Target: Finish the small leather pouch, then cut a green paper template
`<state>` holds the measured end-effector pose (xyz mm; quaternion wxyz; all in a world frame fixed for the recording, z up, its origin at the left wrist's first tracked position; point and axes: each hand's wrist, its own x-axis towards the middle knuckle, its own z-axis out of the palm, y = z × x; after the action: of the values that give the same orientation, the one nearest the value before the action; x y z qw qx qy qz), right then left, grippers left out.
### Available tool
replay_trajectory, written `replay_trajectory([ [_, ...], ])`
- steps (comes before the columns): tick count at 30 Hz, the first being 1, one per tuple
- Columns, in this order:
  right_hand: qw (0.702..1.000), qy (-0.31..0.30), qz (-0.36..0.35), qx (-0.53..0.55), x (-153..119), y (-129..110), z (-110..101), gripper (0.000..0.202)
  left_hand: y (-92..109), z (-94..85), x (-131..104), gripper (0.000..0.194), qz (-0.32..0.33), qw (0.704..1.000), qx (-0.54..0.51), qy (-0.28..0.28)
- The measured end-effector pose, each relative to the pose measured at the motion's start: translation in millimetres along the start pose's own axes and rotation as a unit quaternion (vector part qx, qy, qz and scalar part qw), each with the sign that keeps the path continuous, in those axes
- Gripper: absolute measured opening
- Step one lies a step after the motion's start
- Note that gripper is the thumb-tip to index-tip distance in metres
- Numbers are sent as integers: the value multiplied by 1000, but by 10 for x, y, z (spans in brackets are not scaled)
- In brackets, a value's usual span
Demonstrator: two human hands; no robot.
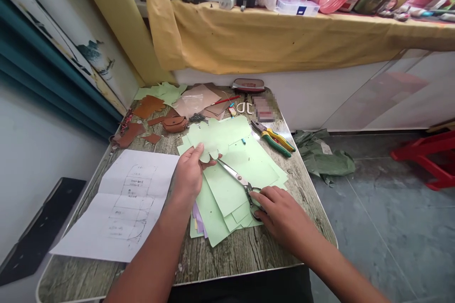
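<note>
Note the left hand [190,166] in a pinch on a scalloped green paper cutout [215,135], just beyond its thumb. See the right hand [279,213] curled around the handles of steel scissors [240,179], with tips close beside the left fingertips. Beware a possible nick from a misjudged snip, or a cut into the green sheets [229,194] beneath from dipping blades.

There are two hands [190,170] [279,215], one metal-handled scissors [240,179], one pliers [265,133] and one pouch [175,124].
</note>
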<state>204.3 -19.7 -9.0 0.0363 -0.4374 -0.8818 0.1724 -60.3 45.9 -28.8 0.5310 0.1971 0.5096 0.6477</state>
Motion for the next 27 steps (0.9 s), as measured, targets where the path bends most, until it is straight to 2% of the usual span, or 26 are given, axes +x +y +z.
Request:
replay_trajectory([
  [8,999,-30,44,5,28,2,-41,47,1,-6,10,50,-5,1000,-17,0],
  [11,997,-28,55,49,23,11,-119,51,9,-8,6,51,-2,1000,-16,-1],
  [14,984,-36,93,145,21,25,-189,53,14,-12,4,52,-3,1000,-12,-2],
  [17,947,-51,148,279,20,57,-222,52,17,-16,2,52,-4,1000,-10,-1],
  [23,849,-51,202,486,-7,125,-131,47,16,-13,-9,51,-4,1000,-14,3],
  [27,790,-59,221,568,-63,73,-36,62,11,-5,-5,52,-4,1000,-10,7],
])
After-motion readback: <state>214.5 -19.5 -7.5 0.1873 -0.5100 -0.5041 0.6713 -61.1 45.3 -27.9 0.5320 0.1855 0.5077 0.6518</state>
